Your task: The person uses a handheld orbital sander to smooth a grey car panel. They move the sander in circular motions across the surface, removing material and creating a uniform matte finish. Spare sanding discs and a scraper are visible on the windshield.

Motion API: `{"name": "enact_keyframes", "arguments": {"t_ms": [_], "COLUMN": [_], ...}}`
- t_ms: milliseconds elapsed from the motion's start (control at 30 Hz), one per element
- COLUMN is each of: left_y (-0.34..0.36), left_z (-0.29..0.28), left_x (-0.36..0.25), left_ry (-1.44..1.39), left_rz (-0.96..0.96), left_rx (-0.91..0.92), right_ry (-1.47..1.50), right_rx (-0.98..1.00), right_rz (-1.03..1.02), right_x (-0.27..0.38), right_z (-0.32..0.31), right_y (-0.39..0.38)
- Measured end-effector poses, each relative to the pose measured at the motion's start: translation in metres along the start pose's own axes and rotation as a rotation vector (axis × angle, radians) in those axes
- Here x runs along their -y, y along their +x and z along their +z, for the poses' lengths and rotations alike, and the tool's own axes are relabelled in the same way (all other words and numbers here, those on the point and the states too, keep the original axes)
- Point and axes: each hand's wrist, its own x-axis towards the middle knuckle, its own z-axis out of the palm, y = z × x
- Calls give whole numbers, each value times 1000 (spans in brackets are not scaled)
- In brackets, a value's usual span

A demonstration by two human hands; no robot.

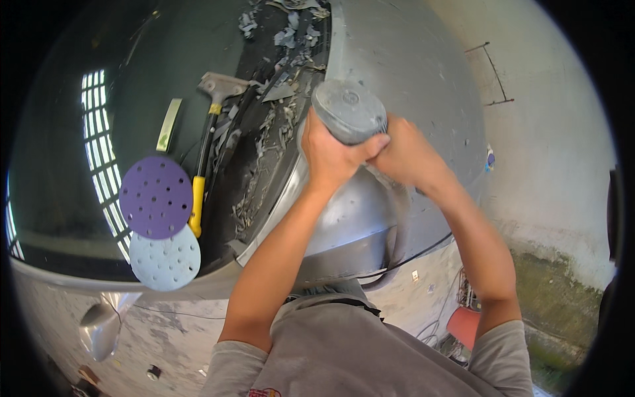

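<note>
A grey, dusty power sander (348, 110) rests against the car's hood (417, 79), which is sanded to dull grey. My left hand (329, 153) wraps round its near left side, the thumb lying toward the right. My right hand (409, 151) is closed round its right rear part, touching the left. The sander's underside is hidden. From behind my right hand a hose (399, 228) runs down over the fender toward my waist. A bright bare-metal patch (344, 215) shows below my hands.
On the dark windshield (59, 218) lie a purple sanding disc (156, 197), a light blue disc (165, 263), a yellow-handled scraper (197, 205) and a pale strip (169, 124). Paint flakes (261, 142) litter the cowl. A side mirror (100, 329), red bucket (464, 325) and wall (549, 165) surround.
</note>
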Motion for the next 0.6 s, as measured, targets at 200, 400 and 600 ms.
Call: {"name": "enact_keyframes", "arguments": {"t_ms": [200,400,600], "left_y": [75,147,213], "left_z": [39,59,90], "left_x": [34,65,97], "left_ry": [-129,-110,-118], "left_rz": [28,129,216], "left_rx": [44,179,156], "right_ry": [-50,-25,-70], "right_rx": [-25,-44,-89], "right_rz": [37,42,29], "right_x": [-12,-17,-23], "right_z": [-30,-58,-83], "right_y": [72,139,186]}}
